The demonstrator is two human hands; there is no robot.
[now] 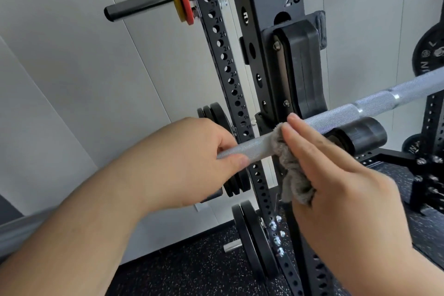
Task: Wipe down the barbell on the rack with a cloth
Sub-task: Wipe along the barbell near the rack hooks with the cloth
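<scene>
Left hand grips barbell, fingers wrapped round, steadying it. Right hand just beside it, fingers straight, pressing grey cloth onto the bar; thumb hidden. Bar sits in the rack just past the right fingertips. Best: wrap cloth fully round, press firmly, slide away from left hand, twist to reach the underside.

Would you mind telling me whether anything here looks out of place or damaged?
Nothing stands out: the barbell sits in the rack's hook, the left hand grips it, and the right hand presses the cloth against it.
</scene>
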